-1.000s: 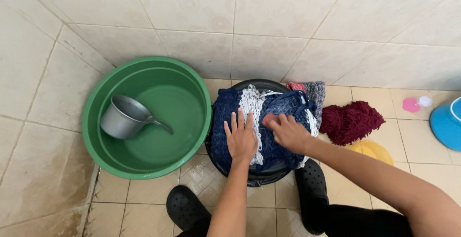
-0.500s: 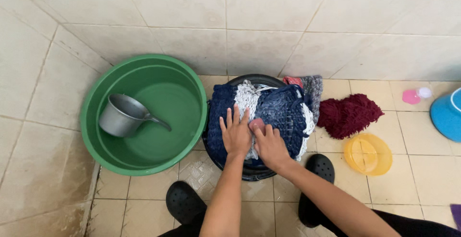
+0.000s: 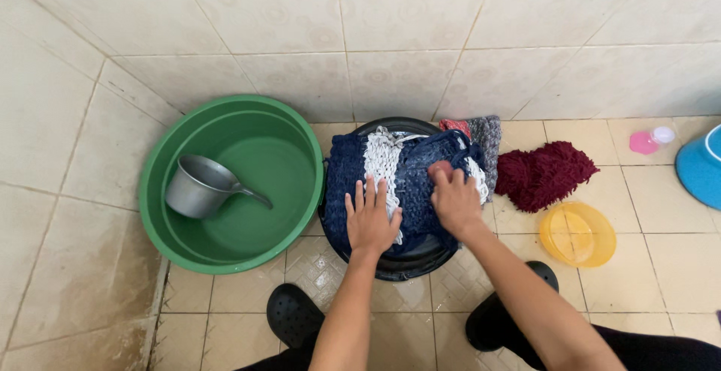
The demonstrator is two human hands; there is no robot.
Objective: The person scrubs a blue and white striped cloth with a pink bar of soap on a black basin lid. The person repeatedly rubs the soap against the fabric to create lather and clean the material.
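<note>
Scrubbing step: knitted cloth on black basin.
Left hand (image 3: 372, 221) presses flat, fingers spread, on the blue-white cloth (image 3: 409, 179) draped across the basin (image 3: 409, 267); right hand (image 3: 454, 200) grips a pink soap bar (image 3: 439, 167), rubbing near the far edge; next stroke needs firm anchoring.

Tiled floor (image 3: 676, 266), beige, stained darker along the left edge. Directly on it: a green basin (image 3: 234, 183) in the corner, touching a black basin (image 3: 405, 262) to its right. A maroon cloth (image 3: 542, 174) lies heaped near the wall; a grey and red cloth (image 3: 488, 134) is just beside it. A yellow lid (image 3: 577, 233) lies in front. A blue tub (image 3: 700, 167) sits at the right edge, a small pink cap (image 3: 643, 143) near it. Two black clogs (image 3: 294, 313) stand at the bottom.
</note>
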